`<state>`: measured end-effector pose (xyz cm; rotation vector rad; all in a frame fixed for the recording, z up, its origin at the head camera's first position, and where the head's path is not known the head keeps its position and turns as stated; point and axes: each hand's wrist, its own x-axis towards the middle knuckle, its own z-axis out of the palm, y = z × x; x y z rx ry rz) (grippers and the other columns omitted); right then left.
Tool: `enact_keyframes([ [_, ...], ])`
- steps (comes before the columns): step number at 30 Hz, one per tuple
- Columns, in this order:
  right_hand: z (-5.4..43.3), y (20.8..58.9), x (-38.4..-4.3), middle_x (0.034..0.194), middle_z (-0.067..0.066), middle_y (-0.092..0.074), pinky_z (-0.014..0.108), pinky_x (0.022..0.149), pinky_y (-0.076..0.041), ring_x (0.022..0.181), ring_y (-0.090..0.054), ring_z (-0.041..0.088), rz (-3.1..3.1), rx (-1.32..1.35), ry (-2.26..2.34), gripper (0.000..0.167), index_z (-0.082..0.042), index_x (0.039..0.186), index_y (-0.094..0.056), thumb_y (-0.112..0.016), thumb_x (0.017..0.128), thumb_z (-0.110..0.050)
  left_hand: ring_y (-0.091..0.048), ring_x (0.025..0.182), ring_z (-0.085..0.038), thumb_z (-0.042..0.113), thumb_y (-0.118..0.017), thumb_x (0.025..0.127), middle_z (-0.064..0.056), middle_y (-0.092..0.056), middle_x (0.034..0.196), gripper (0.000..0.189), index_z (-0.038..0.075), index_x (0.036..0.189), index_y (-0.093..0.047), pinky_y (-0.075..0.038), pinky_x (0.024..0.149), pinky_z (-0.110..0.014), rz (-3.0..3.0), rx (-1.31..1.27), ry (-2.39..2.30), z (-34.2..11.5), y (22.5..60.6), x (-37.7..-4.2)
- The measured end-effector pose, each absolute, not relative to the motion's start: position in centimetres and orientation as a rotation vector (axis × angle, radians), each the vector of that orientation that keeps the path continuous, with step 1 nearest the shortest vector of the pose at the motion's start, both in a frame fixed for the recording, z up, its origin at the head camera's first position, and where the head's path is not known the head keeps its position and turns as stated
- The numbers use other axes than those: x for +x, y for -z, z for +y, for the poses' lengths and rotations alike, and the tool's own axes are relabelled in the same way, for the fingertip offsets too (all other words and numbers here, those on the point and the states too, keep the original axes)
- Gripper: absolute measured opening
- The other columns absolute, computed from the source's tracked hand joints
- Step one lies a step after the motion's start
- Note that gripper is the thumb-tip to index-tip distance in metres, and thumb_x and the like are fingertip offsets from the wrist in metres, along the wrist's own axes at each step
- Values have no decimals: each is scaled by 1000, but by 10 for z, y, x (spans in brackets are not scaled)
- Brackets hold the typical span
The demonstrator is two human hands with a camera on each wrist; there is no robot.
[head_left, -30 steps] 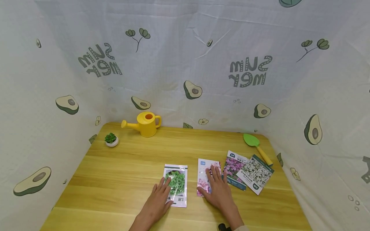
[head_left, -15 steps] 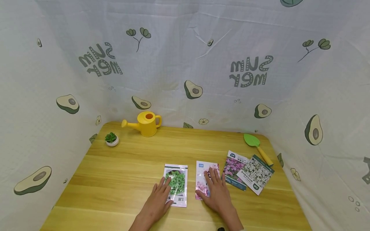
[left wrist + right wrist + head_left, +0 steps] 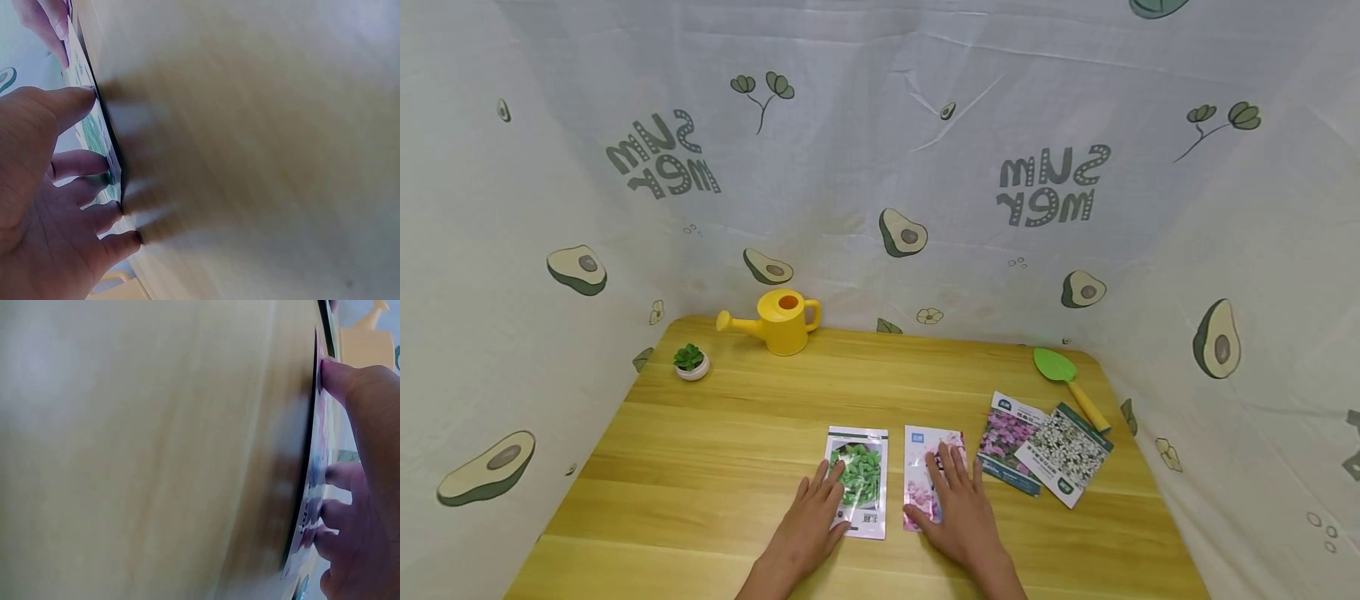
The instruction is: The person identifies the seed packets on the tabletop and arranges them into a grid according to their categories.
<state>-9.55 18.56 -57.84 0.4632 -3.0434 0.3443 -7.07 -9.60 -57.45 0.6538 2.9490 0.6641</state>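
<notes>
A seed packet with a picture of green leaves (image 3: 863,477) lies on the wooden table, and my left hand (image 3: 805,527) rests on its left edge with fingers spread. To its right is a pink-flower seed packet (image 3: 919,492), partly covered by my right hand (image 3: 962,518), whose spread fingertips touch its face. The left wrist view has the thumb and fingertips of my left hand (image 3: 56,206) on the leaf packet. From the right wrist, the thumb and fingers of my right hand (image 3: 362,506) touch the flower packet (image 3: 312,481), which lies flat.
A purple-flower packet (image 3: 1009,433) and a white-flower packet (image 3: 1063,450) overlap at the right. Behind them lies a green trowel with a yellow handle (image 3: 1086,404). A yellow watering can (image 3: 784,325) and a potted succulent (image 3: 691,363) stand at the back left. Printed cloth surrounds the table.
My right hand has slid the pink-flower packet toward me and a little left, closer to the leaf packet. My left hand and the leaf packet have stayed in place.
</notes>
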Motion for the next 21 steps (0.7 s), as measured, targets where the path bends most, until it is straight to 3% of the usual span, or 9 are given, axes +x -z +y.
enact_keyframes([
  [21, 179, 579, -87, 171, 23, -37, 72, 127, -21, 159, -32, 45, -3035, 457, -328, 94, -3, 160, -50, -68, 95, -67, -38, 156, -45, 26, -79, 99, -19, -45, 167, 35, 7, 116, -55, -39, 120, -67, 2965, 646, -674, -95, 574, -69],
])
